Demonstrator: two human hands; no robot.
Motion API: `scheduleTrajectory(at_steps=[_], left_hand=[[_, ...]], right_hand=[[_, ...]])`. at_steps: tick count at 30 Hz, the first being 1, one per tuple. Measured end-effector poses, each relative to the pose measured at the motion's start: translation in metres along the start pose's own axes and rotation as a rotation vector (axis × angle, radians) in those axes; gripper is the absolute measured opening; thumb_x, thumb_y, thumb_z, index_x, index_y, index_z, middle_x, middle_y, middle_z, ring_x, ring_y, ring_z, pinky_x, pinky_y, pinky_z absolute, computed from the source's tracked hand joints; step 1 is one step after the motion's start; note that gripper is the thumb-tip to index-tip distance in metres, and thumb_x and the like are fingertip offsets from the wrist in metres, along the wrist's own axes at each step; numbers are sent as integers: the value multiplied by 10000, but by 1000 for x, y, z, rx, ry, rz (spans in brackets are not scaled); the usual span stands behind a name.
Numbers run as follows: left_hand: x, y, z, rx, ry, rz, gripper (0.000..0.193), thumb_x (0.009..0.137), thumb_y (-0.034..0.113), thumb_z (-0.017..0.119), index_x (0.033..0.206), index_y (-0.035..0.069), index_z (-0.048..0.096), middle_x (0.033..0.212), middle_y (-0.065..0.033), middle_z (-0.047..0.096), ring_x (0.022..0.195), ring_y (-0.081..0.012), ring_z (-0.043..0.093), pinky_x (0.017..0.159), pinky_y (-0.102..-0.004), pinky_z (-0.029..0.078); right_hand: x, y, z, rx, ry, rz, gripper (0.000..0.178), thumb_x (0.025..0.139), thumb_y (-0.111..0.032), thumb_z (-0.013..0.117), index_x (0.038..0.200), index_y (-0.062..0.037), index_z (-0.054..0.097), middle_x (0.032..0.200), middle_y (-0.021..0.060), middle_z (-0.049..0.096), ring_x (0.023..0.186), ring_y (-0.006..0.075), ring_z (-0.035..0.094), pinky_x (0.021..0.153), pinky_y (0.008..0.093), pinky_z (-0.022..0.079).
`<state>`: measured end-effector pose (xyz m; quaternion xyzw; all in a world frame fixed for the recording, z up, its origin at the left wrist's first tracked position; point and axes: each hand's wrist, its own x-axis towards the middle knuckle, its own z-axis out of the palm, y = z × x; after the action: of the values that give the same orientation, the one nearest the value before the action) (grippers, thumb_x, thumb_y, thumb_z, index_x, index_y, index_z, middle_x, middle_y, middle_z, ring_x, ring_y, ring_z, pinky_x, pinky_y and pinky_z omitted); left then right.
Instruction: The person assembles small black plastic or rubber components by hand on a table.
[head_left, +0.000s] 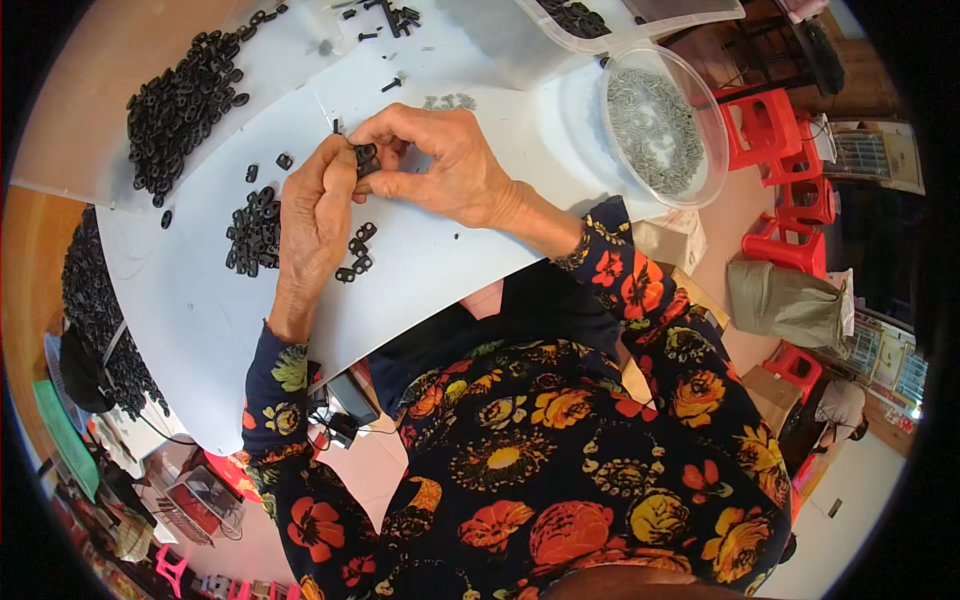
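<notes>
Both my hands meet over a white board point(440, 250). My left hand point(315, 215) and my right hand point(440, 165) pinch the same small black plastic piece point(366, 158) between their fingertips. Just below the hands lie a few loose black pieces point(358, 250). A small heap of the same black pieces point(255, 230) sits to the left of my left hand. My sleeves are dark with orange and yellow flowers.
A large pile of black pieces point(185, 105) lies at the upper left. A clear round tub of small grey metal parts point(660, 125) stands at the upper right, beside a clear box point(590, 30) with black parts. Red plastic stools point(790, 190) stand at the right.
</notes>
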<state>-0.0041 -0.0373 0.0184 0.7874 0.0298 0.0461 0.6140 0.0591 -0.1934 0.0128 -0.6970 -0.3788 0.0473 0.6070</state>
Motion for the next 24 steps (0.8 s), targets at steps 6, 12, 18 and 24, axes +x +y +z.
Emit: scheduleTrajectory(at_steps=[6, 12, 18, 24], left_hand=[[0, -1, -2, 75, -40, 73, 232, 915, 176, 423, 773, -2, 468, 634, -22, 437, 602, -94, 409, 546, -256, 380], [-2, 0, 0, 149, -32, 94, 215, 906, 170, 429, 795, -10, 466, 618, -42, 434, 583, -104, 412, 529, -271, 383], [-2, -8, 0, 198, -22, 131, 190, 897, 158, 449, 837, -18, 492, 623, -79, 428, 578, -118, 418, 521, -287, 371], [-4, -3, 0, 206, -10, 181, 205, 900, 166, 448, 844, -23, 505, 630, -74, 430, 578, -130, 415, 530, -293, 367]], right_hand=[[-1, 3, 0, -24, -35, 5, 323, 705, -44, 756, 977, -23, 584, 727, 37, 590, 659, 119, 571, 641, 254, 497], [-3, 5, 1, -72, -27, -47, 275, 722, -44, 720, 906, -26, 516, 676, 62, 549, 618, 157, 561, 569, 289, 475], [-4, 4, 2, -56, -21, -57, 261, 728, -43, 712, 886, -20, 505, 676, 70, 545, 603, 166, 550, 550, 294, 461], [-4, 6, -1, -109, -44, -106, 254, 739, -45, 725, 922, -5, 553, 739, 77, 616, 642, 147, 591, 603, 255, 491]])
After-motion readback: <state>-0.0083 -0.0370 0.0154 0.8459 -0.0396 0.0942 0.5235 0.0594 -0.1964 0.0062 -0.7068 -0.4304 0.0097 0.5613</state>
